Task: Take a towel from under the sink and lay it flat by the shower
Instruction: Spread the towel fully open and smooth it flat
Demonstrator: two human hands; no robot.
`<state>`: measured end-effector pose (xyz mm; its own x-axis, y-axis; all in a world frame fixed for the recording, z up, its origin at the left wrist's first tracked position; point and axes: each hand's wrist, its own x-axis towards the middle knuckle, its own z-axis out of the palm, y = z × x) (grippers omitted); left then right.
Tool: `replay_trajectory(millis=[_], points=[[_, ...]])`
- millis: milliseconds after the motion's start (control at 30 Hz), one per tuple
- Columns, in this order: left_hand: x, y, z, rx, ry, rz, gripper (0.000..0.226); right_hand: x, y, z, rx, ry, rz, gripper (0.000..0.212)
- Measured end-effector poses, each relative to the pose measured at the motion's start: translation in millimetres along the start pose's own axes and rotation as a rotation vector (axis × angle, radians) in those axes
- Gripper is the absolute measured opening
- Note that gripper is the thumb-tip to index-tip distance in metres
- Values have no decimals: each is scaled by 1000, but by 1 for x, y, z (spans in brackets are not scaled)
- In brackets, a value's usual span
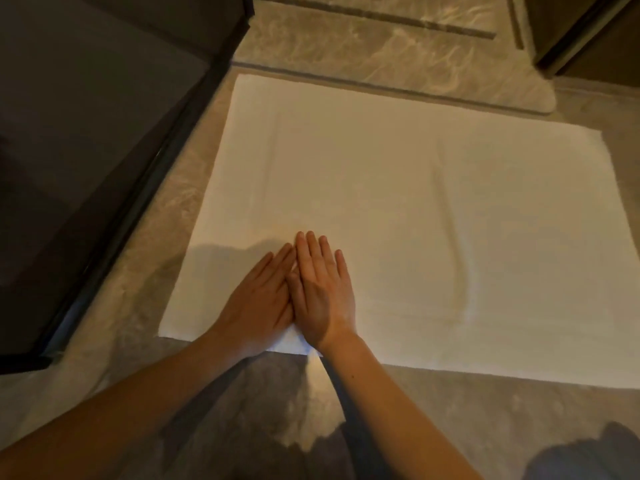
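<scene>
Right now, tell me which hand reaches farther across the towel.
The right hand: its fingertips lie farther up the white towel than those of the left hand, which lies flat beside it, touching it.

Beige veined marble floor (138,271), listed; dark brown wooden panel (595,29) recorded at its far right corner.
</scene>
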<state>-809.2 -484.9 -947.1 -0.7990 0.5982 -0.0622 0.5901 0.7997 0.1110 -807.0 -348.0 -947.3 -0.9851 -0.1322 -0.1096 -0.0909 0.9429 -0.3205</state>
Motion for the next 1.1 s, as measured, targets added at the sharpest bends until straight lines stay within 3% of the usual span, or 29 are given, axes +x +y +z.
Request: replay_trajectory(millis=[167, 400, 533, 800, 1000, 1100], points=[[-5, -5, 8, -62, -5, -18, 64, -37, 98, -23, -127, -5, 34, 59], [-5, -6, 9, -84, -9, -17, 65, -98, 227, -69, -157, 16, 415, 61], [1, 0, 0, -33, 10, 30, 66, -97, 227, -74, -142, 53, 415, 65], [112, 59, -16, -155, 240, 217, 51, 2, 126, -47, -73, 97, 175, 59], [144, 53, 11, -170, 220, 231, 52, -4, 186, -58, -109, 72, 185, 60], [145, 51, 16, -156, 157, 189, 56, -33, 245, -73, -123, 80, 304, 59]])
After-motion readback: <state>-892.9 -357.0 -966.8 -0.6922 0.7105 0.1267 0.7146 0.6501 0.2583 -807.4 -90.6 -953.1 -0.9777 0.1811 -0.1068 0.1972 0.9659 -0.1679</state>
